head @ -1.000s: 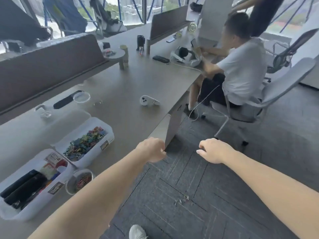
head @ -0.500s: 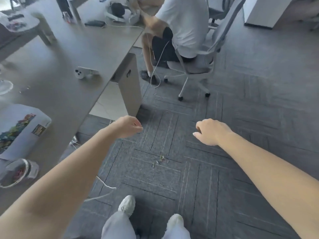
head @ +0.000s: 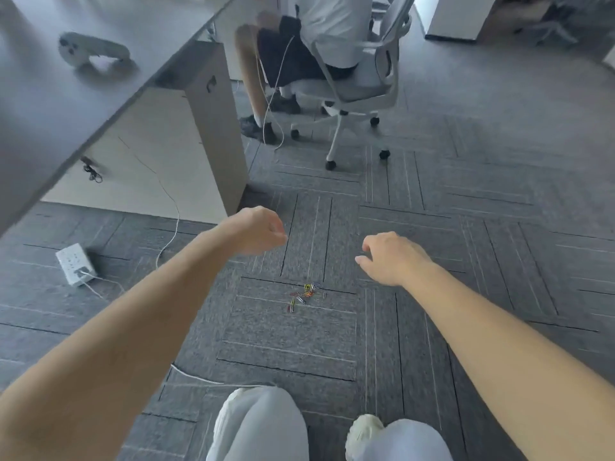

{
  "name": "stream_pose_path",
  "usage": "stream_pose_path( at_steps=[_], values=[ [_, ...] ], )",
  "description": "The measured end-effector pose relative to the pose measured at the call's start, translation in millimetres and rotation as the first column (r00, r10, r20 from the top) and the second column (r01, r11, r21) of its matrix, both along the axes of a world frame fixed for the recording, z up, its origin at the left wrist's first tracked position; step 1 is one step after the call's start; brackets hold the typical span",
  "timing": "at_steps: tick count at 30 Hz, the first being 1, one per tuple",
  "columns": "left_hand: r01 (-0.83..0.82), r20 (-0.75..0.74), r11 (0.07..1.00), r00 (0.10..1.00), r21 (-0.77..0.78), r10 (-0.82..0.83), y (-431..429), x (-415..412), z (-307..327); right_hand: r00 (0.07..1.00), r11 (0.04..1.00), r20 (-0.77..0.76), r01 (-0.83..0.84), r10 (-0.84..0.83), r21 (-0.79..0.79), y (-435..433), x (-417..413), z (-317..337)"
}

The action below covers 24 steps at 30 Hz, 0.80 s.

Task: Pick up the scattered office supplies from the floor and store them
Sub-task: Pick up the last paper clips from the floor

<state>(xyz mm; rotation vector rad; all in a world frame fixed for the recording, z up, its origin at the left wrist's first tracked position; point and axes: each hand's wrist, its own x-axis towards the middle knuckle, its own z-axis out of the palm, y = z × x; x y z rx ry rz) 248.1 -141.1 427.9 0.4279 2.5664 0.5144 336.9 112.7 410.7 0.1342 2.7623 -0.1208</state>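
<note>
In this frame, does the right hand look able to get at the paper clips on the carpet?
Probably yes. The right hand looks empty, and only bare carpet lies between it and the paper clips; the left hand is off to the side.

I see a white controller [head: 95, 51] lying on the grey desk [head: 50, 104], back from its edge. On the carpet [head: 499, 161] below that edge sits a white power strip [head: 76, 264]. Beyond the desk's corner, a person [head: 332, 24] sits in a white office chair [head: 362, 84].
</note>
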Motion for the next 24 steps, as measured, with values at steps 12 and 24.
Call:
stream_pose_path(
  at_steps=[12, 24],
  values=[
    [-0.066, -0.123, 0.997, 0.990, 0.025, 0.069, -70, 137, -15, 0.999, 0.999, -0.037, 0.018, -0.019, -0.030, -73, 116, -23],
    [-0.071, 0.072, 0.977, 0.996, 0.200, 0.058, -60, 95, -106, 0.997, 0.998, 0.058, 0.054, -0.056, 0.041, -82, 57, -68]
  ],
)
